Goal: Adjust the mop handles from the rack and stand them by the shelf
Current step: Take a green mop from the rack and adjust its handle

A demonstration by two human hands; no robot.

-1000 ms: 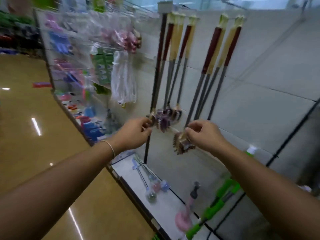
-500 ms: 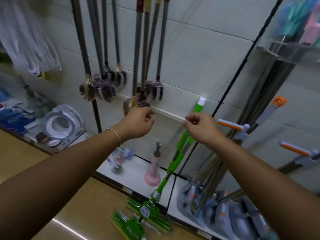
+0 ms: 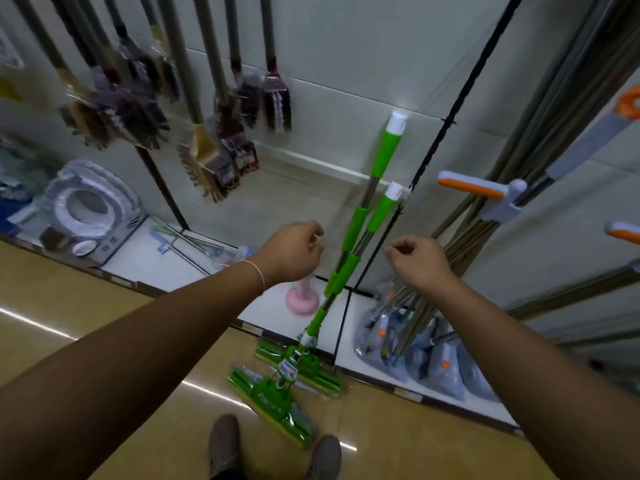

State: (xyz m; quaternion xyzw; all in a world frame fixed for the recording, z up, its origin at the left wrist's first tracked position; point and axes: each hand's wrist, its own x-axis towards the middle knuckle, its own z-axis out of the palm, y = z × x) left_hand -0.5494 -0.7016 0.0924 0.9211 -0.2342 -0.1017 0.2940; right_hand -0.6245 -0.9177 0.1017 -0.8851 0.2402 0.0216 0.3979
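Two green mops lean against the white shelf wall, their handles (image 3: 384,157) topped by white caps and their green sponge heads (image 3: 273,393) resting on the tan floor. My left hand (image 3: 294,251) hovers just left of the handles with fingers loosely curled and nothing in it. My right hand (image 3: 415,259) hovers just right of them, also loosely curled and empty. Neither hand touches a handle.
Long-handled brushes (image 3: 207,161) hang from the rack at upper left. A pink plunger (image 3: 299,299) stands on the low white shelf (image 3: 156,261). Bundled grey mops (image 3: 426,355) with orange-tipped levers (image 3: 471,187) lean at the right. A toilet seat pack (image 3: 86,209) lies at left. My shoes (image 3: 221,445) show below.
The view has swung right and down from the hanging brushes to the green mops. Both hands have let go of the brushes and dropped lower, on either side of the green handles.
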